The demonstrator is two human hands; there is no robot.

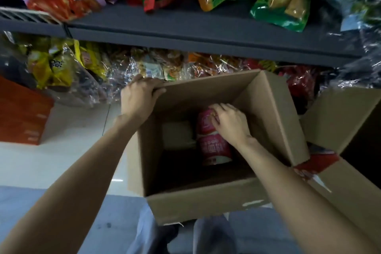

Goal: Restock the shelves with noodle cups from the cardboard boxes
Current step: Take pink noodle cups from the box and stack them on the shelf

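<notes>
Box open-topped — flaps aside

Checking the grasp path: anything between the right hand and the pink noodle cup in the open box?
Nothing visible. The right hand is already on the pink noodle cup inside the cardboard box; the left hand grips the box's far edge.

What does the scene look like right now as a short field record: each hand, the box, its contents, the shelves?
left hand: grips the far-left top edge of the cardboard box
right hand: inside the box, fingers curled round the top of a pink noodle cup
box: open, flaps up, on the floor before the shelves
contents: one pink cup visible, a pale item beside it, unclear
shelf: dark, holding snack bags
orange box: on the floor at left
</notes>
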